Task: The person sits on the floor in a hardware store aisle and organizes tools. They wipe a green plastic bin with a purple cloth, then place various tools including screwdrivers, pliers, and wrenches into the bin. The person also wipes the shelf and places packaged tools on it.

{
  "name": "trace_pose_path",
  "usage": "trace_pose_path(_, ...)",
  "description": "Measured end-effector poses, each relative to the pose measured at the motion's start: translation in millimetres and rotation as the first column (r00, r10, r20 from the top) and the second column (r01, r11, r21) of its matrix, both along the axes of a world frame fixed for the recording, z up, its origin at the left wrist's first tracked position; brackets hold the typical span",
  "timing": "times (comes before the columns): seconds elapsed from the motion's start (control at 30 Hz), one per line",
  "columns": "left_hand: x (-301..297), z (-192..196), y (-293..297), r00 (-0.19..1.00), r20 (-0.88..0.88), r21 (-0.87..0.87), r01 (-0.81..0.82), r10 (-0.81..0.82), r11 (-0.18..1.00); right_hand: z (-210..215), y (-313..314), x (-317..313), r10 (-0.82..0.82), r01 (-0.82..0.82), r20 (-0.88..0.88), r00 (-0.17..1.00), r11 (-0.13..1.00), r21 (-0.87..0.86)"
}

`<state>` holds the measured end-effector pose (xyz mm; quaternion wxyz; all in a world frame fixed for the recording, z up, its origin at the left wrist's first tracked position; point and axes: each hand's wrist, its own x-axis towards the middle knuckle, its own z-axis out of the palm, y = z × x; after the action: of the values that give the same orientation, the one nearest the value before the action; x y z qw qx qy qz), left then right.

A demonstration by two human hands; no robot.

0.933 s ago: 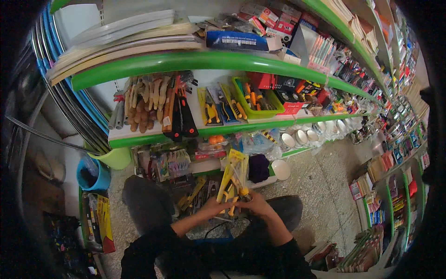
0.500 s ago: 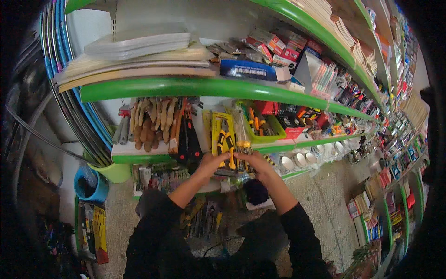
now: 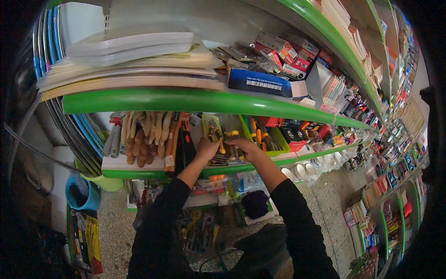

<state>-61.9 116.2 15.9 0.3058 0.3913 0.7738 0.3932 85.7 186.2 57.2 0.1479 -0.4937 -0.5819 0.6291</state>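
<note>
My left hand [image 3: 206,149] and my right hand [image 3: 241,145] both reach onto the middle green-edged shelf [image 3: 153,173]. Together they grip a yellow carded pack of pliers [image 3: 214,133], which lies over other tool packs there. The left hand holds its lower left edge, the right hand its right side. Both arms wear black sleeves. Left of the hands lies a row of wooden tool handles [image 3: 144,139] and a black-handled tool [image 3: 186,144].
A green tray [image 3: 267,139] of screwdrivers sits right of the hands. Stacked boards and a blue box [image 3: 262,83] fill the upper shelf. A blue bucket [image 3: 81,193] stands on the floor at left, tool packs [image 3: 200,228] lie below, more shelving runs right.
My hands have lifted the yellow pack from low near the floor up to the middle shelf. The view has tilted upward and moved closer to the shelves.
</note>
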Motion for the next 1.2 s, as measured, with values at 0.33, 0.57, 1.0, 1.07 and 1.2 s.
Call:
trace_pose_path(0.33, 29, 22, -21, 0.990, -0.064, 0.459, -0.084, 0.127, 0.884, 34, -34, 13, 0.124, -0.131, -0.110, 0.986, 0.990, -0.053)
trace_pose_path(0.57, 33, 25, -5, 0.990, -0.068, 0.047, 0.128, -0.125, 0.991, 34, -4, 19, 0.000, -0.028, 0.139, 0.990, 0.980, 0.197)
trace_pose_path(1.0, 38, 5, -28, 0.792, -0.579, -0.092, 0.169, -0.191, 0.981, 11, -15, 4, -0.401, -0.373, 0.560, 0.725, 0.455, 0.808)
trace_pose_path(1.07, 31, 6, -27, 0.770, -0.599, -0.128, 0.180, -0.220, 0.975, 14, -21, -2, -0.425, -0.534, 0.611, 0.668, 0.298, 0.791)
trace_pose_path(1.2, 40, 3, -28, 0.690, -0.669, -0.216, 0.176, -0.276, 0.961, -9, 1, -4, -0.444, -0.645, 0.683, 0.580, 0.261, 0.718)
